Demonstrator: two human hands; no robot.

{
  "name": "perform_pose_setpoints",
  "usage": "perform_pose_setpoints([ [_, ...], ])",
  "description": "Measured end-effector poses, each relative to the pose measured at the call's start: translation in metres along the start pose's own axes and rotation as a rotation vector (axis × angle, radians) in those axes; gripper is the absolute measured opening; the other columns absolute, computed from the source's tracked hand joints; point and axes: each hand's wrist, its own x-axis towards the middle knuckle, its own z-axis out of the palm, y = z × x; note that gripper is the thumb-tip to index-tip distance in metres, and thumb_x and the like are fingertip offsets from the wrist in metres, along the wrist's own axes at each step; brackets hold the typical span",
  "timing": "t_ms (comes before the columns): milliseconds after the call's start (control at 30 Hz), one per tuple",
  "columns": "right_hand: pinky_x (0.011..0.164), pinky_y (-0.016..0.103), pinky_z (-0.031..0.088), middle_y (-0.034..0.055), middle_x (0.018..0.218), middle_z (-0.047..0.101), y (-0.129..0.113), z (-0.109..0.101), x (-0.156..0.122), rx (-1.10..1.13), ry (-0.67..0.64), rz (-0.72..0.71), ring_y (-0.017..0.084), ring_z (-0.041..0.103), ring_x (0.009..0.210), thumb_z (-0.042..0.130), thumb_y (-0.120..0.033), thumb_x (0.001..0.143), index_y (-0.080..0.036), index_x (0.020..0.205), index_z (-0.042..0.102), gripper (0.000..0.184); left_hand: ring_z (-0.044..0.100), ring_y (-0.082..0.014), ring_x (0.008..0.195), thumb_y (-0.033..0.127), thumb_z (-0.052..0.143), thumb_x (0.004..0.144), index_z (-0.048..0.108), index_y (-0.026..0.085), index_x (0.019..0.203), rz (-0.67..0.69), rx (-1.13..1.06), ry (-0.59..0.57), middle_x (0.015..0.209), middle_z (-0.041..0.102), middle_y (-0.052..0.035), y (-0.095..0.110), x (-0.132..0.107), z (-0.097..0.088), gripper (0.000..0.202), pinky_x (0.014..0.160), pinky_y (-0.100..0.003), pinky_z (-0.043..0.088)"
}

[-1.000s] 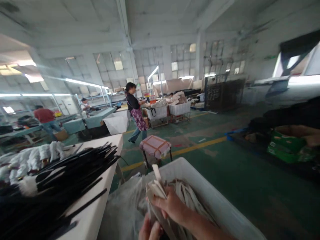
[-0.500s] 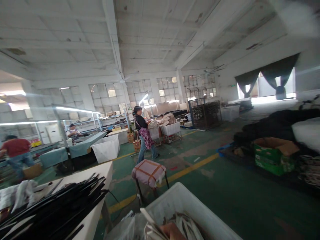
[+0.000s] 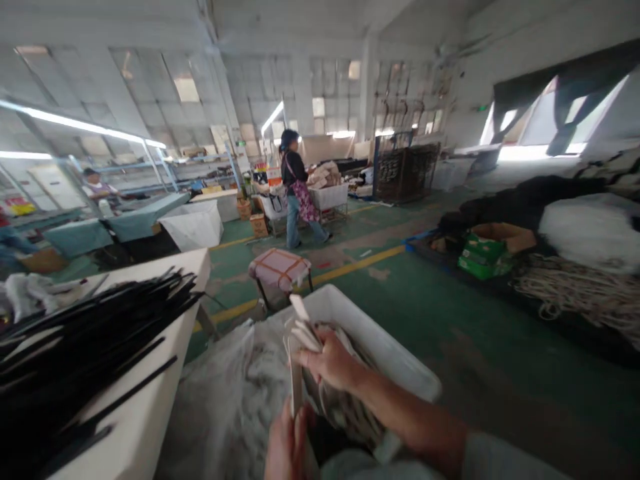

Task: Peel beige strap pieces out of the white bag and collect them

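Note:
Over a white plastic tub (image 3: pixel 400 363), my right hand (image 3: pixel 333 360) is closed round a bundle of off-white strips (image 3: pixel 306 335) whose ends stick up past the fingers. My left hand (image 3: pixel 287 440), lower and nearer to me, pinches one flat strip (image 3: pixel 296 383) of the same kind, which reaches up to the bundle. More pale strips (image 3: pixel 353 407) lie inside the tub, partly hidden by my right forearm. Left of the tub, crumpled translucent plastic sheeting (image 3: pixel 220 393) spreads out beneath my hands. Motion blurs the fingertips somewhat.
To my left a white table (image 3: pixel 150 393) bears long black strips (image 3: pixel 100 340). A padded stool (image 3: pixel 281 268) stands beyond the tub. Farther off, a person (image 3: pixel 300 190) in a patterned apron is on the green floor. At right are a green carton (image 3: pixel 483 253) and coiled pale strips (image 3: pixel 585 287).
My view has tipped down, bringing both hands and the tub into fuller sight. The person in the apron has shifted slightly to the right in view.

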Motion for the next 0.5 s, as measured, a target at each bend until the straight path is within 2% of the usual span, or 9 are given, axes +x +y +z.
perform_pose_setpoints([
  [67, 0.042, 0.022, 0.034, -0.0042, 0.044, 0.045, -0.010, -0.012, -0.005, -0.052, 0.030, 0.021, 0.008, 0.039, 0.039, 0.066, -0.045, 0.078, -0.019, 0.069, 0.069, 0.028, 0.061, -0.0283, 0.072, 0.051, 0.063, 0.086, 0.068, 0.030, 0.073, -0.012, 0.045, 0.059, 0.072, 0.065, -0.0055, -0.009, -0.007, 0.009, 0.026, 0.070, -0.040, 0.050],
  [200, 0.041, 0.021, 0.032, -0.0040, 0.049, 0.047, -0.005, -0.031, 0.000, -0.161, 0.046, -0.010, 0.008, 0.041, 0.040, 0.066, -0.049, 0.082, -0.015, 0.080, 0.071, 0.035, 0.056, -0.0238, 0.065, 0.047, 0.067, 0.082, 0.069, 0.026, 0.074, -0.014, 0.096, 0.088, 0.067, 0.063, -0.0046, -0.021, -0.008, 0.012, 0.022, 0.068, -0.036, 0.046],
  [267, 0.042, 0.020, 0.032, -0.0049, 0.050, 0.046, -0.001, -0.040, 0.005, -0.205, 0.068, -0.042, 0.007, 0.041, 0.041, 0.064, -0.053, 0.084, -0.014, 0.087, 0.071, 0.040, 0.059, -0.0245, 0.074, 0.047, 0.067, 0.082, 0.072, 0.025, 0.089, -0.063, 0.065, 0.126, 0.077, 0.067, -0.0052, -0.029, -0.009, 0.003, 0.024, 0.076, -0.036, 0.047],
  [367, 0.043, 0.019, 0.033, -0.0054, 0.051, 0.045, 0.002, -0.056, 0.016, -0.284, 0.145, -0.071, 0.007, 0.041, 0.042, 0.061, -0.057, 0.086, -0.015, 0.091, 0.071, 0.044, 0.064, -0.0270, 0.093, 0.050, 0.062, 0.086, 0.069, 0.023, 0.109, -0.163, 0.080, 0.240, 0.100, 0.072, -0.0090, -0.044, -0.018, -0.019, 0.036, 0.088, -0.039, 0.047],
  [500, 0.044, 0.020, 0.034, -0.0047, 0.054, 0.048, 0.013, -0.076, 0.037, -0.366, 0.181, -0.105, 0.006, 0.040, 0.042, 0.061, -0.057, 0.085, -0.015, 0.091, 0.071, 0.044, 0.066, -0.0280, 0.102, 0.057, 0.059, 0.086, 0.061, 0.020, 0.121, -0.275, 0.094, 0.357, 0.121, 0.068, -0.0137, -0.069, -0.034, -0.046, 0.052, 0.090, -0.042, 0.050],
])
